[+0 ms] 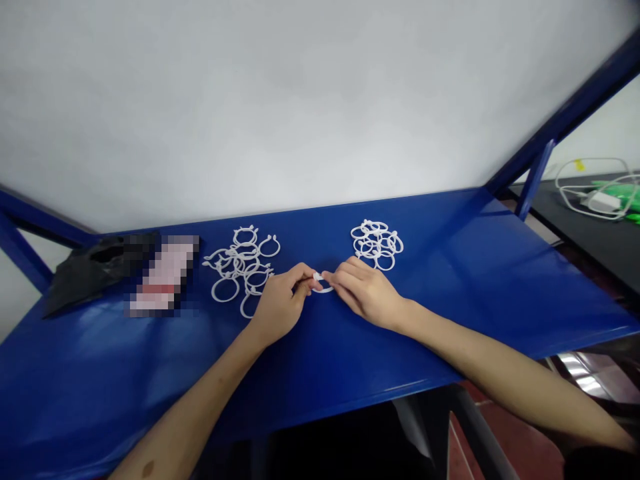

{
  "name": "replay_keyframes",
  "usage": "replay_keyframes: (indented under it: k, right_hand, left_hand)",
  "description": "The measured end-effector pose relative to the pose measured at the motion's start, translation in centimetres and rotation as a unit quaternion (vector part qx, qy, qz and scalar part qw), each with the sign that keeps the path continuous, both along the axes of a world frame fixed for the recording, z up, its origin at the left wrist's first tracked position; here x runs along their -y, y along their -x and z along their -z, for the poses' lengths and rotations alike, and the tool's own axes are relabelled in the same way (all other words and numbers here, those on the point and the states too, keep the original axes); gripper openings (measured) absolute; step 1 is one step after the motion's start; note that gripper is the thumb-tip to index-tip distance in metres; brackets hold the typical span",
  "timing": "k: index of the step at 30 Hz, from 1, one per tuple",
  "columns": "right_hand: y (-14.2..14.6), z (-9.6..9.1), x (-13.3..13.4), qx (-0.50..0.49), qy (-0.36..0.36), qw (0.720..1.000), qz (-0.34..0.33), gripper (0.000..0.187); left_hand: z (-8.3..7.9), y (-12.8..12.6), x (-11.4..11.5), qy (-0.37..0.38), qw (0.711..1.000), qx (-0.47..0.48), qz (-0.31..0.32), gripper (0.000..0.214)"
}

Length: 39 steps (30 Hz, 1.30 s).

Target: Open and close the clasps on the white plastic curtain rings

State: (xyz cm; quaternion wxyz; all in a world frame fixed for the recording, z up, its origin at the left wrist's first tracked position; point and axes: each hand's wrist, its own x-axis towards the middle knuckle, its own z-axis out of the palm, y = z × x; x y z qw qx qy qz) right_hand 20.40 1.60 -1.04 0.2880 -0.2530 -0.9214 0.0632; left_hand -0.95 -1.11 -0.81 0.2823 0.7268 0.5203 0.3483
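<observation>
Between my two hands, just over the blue table, is a white plastic curtain ring. My left hand pinches its left side with thumb and forefinger. On the other side, my right hand has its fingertips closed on the ring's upper right. The fingers partly cover the ring's ends, so I cannot tell whether they are joined. A loose pile of white rings lies left of my hands, several with knobbed ends apart. Behind my right hand sits a tighter cluster of similar rings.
At the table's left lie a black plastic bag and a blurred-out pink and white rectangular item. A pale wall rises behind. Blue metal posts flank the table. Farther right, a dark surface holds a white cable with an adapter.
</observation>
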Motion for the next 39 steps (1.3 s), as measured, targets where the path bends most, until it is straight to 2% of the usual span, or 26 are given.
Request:
replay_keyframes:
  k: [7, 10, 12, 14, 17, 19, 23, 27, 30, 34, 39]
  right_hand:
    - [0.0, -0.1, 0.3, 0.057, -0.032, 0.998, 0.007, 0.029]
    - [-0.1, -0.9, -0.3, 0.078, -0.068, 0.994, 0.039, 0.026]
    - [-0.5, -1.7, -1.1, 0.091, -0.091, 0.986, 0.103, 0.026]
    - [-1.6, -2.4, -2.0, 0.091, -0.095, 0.97, 0.202, 0.025]
    - [-4.3, -3.1, -3.7, 0.079, -0.06, 0.937, 0.336, 0.025]
    - [-6.3, -3.3, -4.8, 0.083, -0.019, 0.921, 0.381, 0.025]
    - [-9.0, -3.4, -6.2, 0.084, 0.084, 0.924, 0.364, 0.019]
    - [-9.7, -3.6, -6.5, 0.102, 0.146, 0.929, 0.323, 0.016]
    - [-9.5, -3.8, -6.3, 0.145, 0.171, 0.92, 0.322, 0.016]
    - [-9.2, -4.1, -5.9, 0.194, 0.188, 0.896, 0.353, 0.017]
    - [-8.6, -4.6, -5.5, 0.209, 0.194, 0.882, 0.375, 0.023]
  left_hand:
    - [0.9, -0.3, 0.1, -0.046, 0.998, -0.041, 0.014, 0.018]
    - [0.7, 0.0, -0.3, -0.1, 0.99, -0.097, 0.016, 0.018]
    - [0.6, 0.6, -0.9, -0.148, 0.976, -0.157, -0.006, 0.023]
    - [0.8, 1.5, -1.5, -0.179, 0.958, -0.219, -0.052, 0.031]
    - [1.6, 3.1, -2.4, -0.185, 0.928, -0.298, -0.127, 0.042]
    - [2.2, 3.9, -2.8, -0.183, 0.915, -0.328, -0.147, 0.043]
    - [2.7, 4.5, -2.9, -0.201, 0.909, -0.337, -0.142, 0.035]
    - [2.3, 4.2, -2.7, -0.214, 0.912, -0.331, -0.117, 0.023]
    - [2.0, 3.8, -2.4, -0.21, 0.918, -0.323, -0.095, 0.019]
    - [1.6, 3.2, -2.2, -0.205, 0.927, -0.303, -0.082, 0.019]
    - [1.5, 2.7, -2.1, -0.195, 0.94, -0.271, -0.071, 0.02]
